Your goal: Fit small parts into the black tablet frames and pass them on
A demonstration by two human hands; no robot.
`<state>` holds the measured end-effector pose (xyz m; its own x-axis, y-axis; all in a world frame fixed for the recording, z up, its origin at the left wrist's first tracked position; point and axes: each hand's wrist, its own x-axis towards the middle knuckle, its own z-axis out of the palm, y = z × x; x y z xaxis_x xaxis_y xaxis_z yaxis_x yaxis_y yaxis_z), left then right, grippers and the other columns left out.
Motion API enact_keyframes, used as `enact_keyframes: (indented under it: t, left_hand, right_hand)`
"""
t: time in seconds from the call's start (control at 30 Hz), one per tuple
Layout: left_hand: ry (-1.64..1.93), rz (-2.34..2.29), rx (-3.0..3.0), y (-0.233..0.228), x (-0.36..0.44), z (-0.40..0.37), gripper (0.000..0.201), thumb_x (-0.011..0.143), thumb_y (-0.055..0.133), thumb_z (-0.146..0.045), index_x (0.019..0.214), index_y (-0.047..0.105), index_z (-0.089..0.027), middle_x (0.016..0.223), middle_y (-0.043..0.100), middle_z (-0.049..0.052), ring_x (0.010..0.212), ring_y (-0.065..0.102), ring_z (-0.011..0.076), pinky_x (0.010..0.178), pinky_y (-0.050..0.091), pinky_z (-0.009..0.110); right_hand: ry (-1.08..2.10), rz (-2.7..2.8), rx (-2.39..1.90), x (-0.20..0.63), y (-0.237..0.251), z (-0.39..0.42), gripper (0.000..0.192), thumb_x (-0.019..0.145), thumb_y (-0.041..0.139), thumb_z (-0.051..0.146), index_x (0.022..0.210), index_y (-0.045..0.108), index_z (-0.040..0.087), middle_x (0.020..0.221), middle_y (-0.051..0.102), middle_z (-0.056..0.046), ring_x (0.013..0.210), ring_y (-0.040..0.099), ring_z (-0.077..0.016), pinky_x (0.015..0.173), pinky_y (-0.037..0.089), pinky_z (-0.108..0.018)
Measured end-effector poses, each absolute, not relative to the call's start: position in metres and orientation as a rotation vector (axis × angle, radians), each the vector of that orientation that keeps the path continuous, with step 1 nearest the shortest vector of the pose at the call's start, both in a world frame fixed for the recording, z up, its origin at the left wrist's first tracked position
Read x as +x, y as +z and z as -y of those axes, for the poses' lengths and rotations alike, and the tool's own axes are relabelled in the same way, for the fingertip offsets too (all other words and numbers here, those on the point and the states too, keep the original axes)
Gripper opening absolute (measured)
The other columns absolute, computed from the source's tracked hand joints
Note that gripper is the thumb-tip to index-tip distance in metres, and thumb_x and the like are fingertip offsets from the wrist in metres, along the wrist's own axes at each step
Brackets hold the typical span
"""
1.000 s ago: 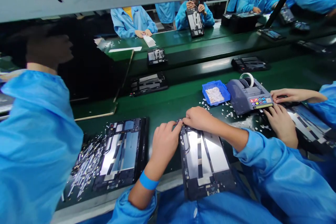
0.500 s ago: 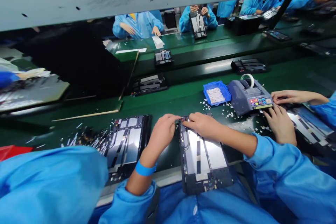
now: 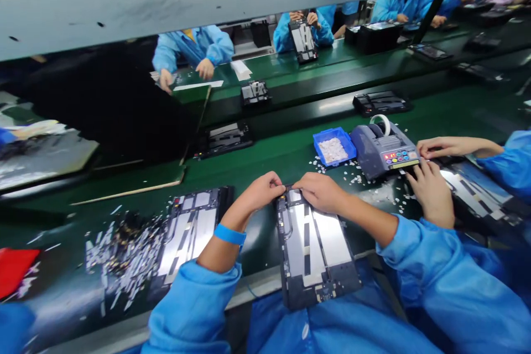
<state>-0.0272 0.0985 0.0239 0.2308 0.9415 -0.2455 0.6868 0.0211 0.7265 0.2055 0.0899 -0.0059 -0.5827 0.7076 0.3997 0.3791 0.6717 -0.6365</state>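
A dark tablet chassis (image 3: pixel 315 254) with shiny metal plates lies lengthwise in front of me, its near end hanging over the green belt's front edge. My left hand (image 3: pixel 261 191) and my right hand (image 3: pixel 321 191) meet at its far top edge, fingertips pinched on the frame there. Whether a small part sits between the fingers is too small to tell. A blue band circles my left wrist. A second open chassis (image 3: pixel 186 235) lies to the left of my left forearm.
A pile of white strips (image 3: pixel 120 254) is scattered left. A blue tray (image 3: pixel 334 146) of white bits and a grey tape dispenser (image 3: pixel 384 149) stand at right, where a co-worker's hands (image 3: pixel 431 193) rest. More chassis ride the far belts; people in blue coats sit opposite.
The blue-coated person who filled the left foreground has gone from view, uncovering the strip pile. My hands stay at the chassis top edge, drawn a little closer together.
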Motion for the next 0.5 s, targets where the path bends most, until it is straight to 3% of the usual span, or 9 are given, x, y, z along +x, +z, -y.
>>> enact_keyframes:
  t: [0.07, 0.17, 0.23, 0.3, 0.5]
  left_hand:
    - [0.408, -1.523, 1.787, 0.024, -0.027, -0.100, 0.022, 0.073, 0.062, -0.044, 0.077, 0.059, -0.022, 0.067, 0.063, -0.001, 0.066, 0.058, 0.0197, 0.060, 0.040, 0.029]
    - [0.417, -1.553, 1.845, 0.022, -0.029, -0.102, 0.024, 0.075, 0.058, -0.048, 0.077, 0.060, -0.023, 0.071, 0.067, 0.000, 0.071, 0.061, 0.0221, 0.065, 0.043, 0.031]
    - [0.421, -1.563, 1.859, 0.021, -0.030, -0.105, 0.026, 0.074, 0.057, -0.050, 0.077, 0.060, -0.024, 0.072, 0.068, 0.001, 0.073, 0.063, 0.0236, 0.066, 0.045, 0.032]
    - [0.415, -1.564, 1.880, 0.022, -0.031, -0.108, 0.028, 0.072, 0.057, -0.052, 0.076, 0.061, -0.025, 0.072, 0.069, 0.001, 0.073, 0.063, 0.0249, 0.067, 0.046, 0.033]
    - [0.409, -1.535, 1.857, 0.029, -0.030, -0.109, 0.037, 0.068, 0.058, -0.060, 0.076, 0.063, -0.024, 0.073, 0.070, 0.003, 0.072, 0.064, 0.0258, 0.066, 0.047, 0.034]
  right_hand:
    - [0.702, 1.978, -0.967, 0.208, -0.002, -0.084, 0.023, 0.095, 0.051, 0.020, 0.101, 0.073, 0.019, 0.096, 0.072, -0.008, 0.094, 0.066, -0.0201, 0.090, 0.052, -0.033]
    - [0.780, 1.237, -1.197, 0.229, -0.005, -0.076, 0.016, 0.092, 0.054, 0.035, 0.092, 0.062, 0.022, 0.077, 0.062, 0.001, 0.070, 0.060, -0.0151, 0.067, 0.050, -0.027]
    - [0.822, 0.697, -1.197, 0.255, -0.014, -0.073, 0.020, 0.088, 0.058, 0.043, 0.087, 0.051, 0.024, 0.067, 0.051, 0.007, 0.055, 0.049, -0.0110, 0.052, 0.041, -0.022]
    - [0.836, 0.334, -1.157, 0.287, -0.023, -0.070, 0.029, 0.083, 0.062, 0.047, 0.084, 0.043, 0.025, 0.064, 0.043, 0.011, 0.048, 0.041, -0.0085, 0.047, 0.035, -0.020]
    - [0.904, 0.162, -1.193, 0.348, -0.033, -0.074, 0.036, 0.085, 0.066, 0.049, 0.077, 0.042, 0.025, 0.058, 0.044, 0.010, 0.043, 0.040, -0.0093, 0.041, 0.033, -0.021]
